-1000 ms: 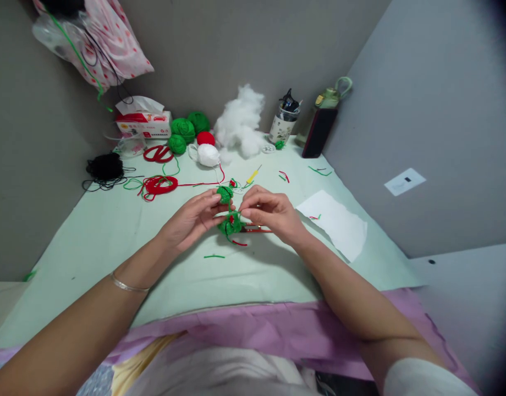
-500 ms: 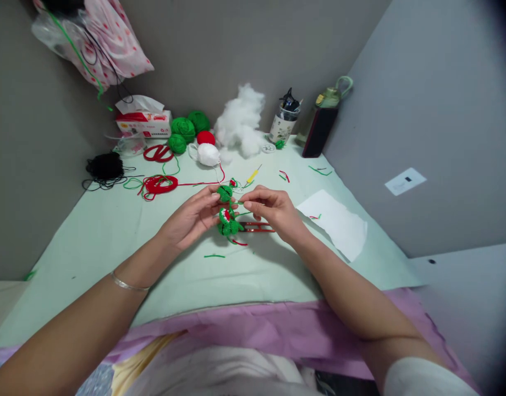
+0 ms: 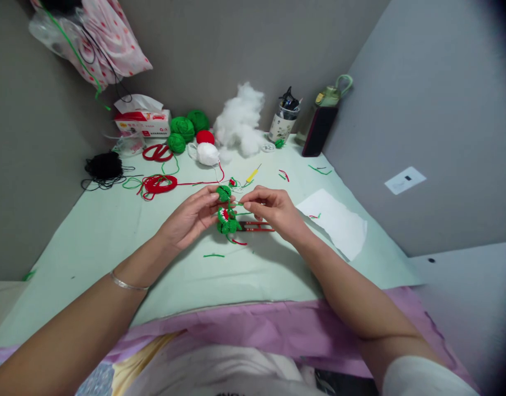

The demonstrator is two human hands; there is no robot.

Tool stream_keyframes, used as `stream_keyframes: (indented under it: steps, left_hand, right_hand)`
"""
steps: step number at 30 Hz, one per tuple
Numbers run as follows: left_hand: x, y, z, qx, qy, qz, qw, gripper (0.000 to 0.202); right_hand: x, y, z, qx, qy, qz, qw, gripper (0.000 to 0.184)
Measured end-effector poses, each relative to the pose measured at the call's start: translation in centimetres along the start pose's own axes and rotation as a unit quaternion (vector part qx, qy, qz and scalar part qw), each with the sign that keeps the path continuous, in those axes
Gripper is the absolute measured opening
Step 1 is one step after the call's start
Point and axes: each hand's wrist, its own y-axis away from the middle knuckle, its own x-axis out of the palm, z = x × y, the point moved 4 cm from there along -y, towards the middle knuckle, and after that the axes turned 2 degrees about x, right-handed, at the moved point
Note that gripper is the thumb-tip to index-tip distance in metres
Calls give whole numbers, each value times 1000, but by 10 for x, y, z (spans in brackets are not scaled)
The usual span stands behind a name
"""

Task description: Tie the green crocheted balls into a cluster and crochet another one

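Note:
My left hand [image 3: 197, 212] is closed on a small green crocheted piece [image 3: 224, 193], held between thumb and fingers. My right hand [image 3: 271, 209] pinches a green yarn strand [image 3: 238, 204] beside that piece; whether a needle is also in the pinch is too small to tell. Just below the fingers is a green crocheted figure [image 3: 227, 225] with a red and white mouth. Red-handled thread snips [image 3: 257, 226] lie partly under my right hand. Behind the hands are a small green and red crocheted bit [image 3: 232, 182] and a yellow-handled hook [image 3: 253, 174].
Green yarn balls [image 3: 182, 128], white yarn [image 3: 207, 154], red scissors [image 3: 157, 153] and stuffing [image 3: 240, 121] stand along the back. Red yarn [image 3: 159, 187] and black yarn [image 3: 104, 165] lie left. A phone [image 3: 320, 131] leans on a bottle at back right, with torn paper [image 3: 337, 225] nearer.
Both hands keep nearly the same pose and hold. The whole view has shifted very slightly; little else differs.

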Motion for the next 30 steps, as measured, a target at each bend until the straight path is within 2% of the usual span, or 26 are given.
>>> stream_keyframes:
  steps: [6, 10, 18, 30]
  left_hand:
    - [-1, -1, 2, -9, 2, -24, 1000, 12]
    - [1, 0, 2, -3, 23, -4, 1000, 26]
    - [3, 1, 6, -13, 30, 6, 999, 18]
    - [7, 4, 8, 5, -45, -3, 999, 24]
  right_hand:
    - [2, 0, -8, 47, -39, 16, 998, 13]
    - [3, -2, -12, 73, -66, 21, 995, 19]
    - [7, -2, -17, 74, -106, 40, 991, 21]
    - [6, -4, -18, 49, -41, 30, 998, 21]
